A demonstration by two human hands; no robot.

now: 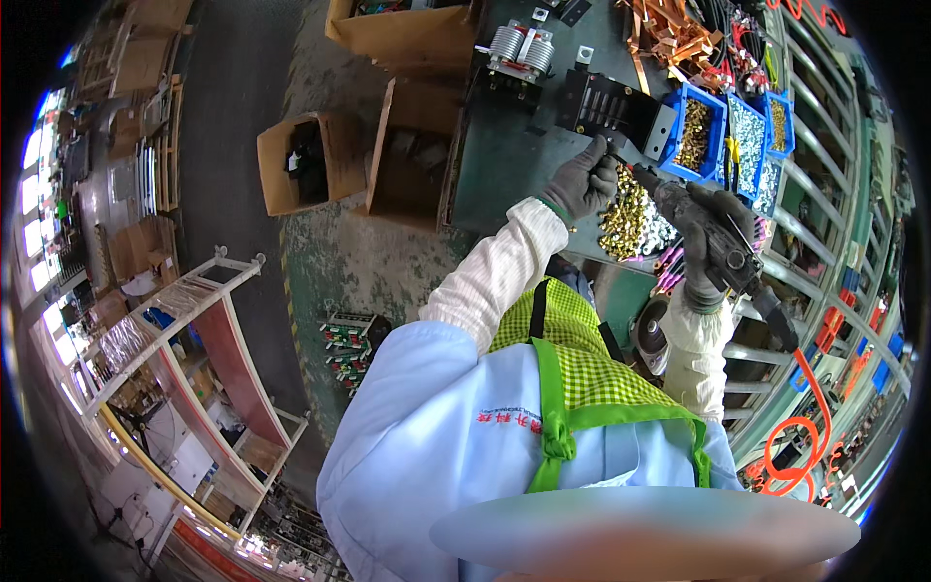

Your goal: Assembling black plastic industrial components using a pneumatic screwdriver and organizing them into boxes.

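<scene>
My right hand (706, 242), in a dark grey glove, grips a black power screwdriver (673, 206) with an orange hose at its rear. The tool points up and left, its tip close to my left hand (582, 182). That hand, also gloved, is closed with thumb and fingers pinched beside the tip; what lies between them is too small to make out. Just beyond stands a black slotted metal bracket (609, 109) on the dark green table (490, 179). Beside my left hand lies a pile of brass-coloured fasteners (624, 218), with silvery ones (657, 233) next to it.
Blue bins (716, 109) of small fasteners stand at the right, with copper strips (669, 44) behind them. A silver ribbed assembly (521, 50) sits at the table's far left. Cardboard boxes (281, 175) stand left of the table. A metal rack (776, 233) borders the right side.
</scene>
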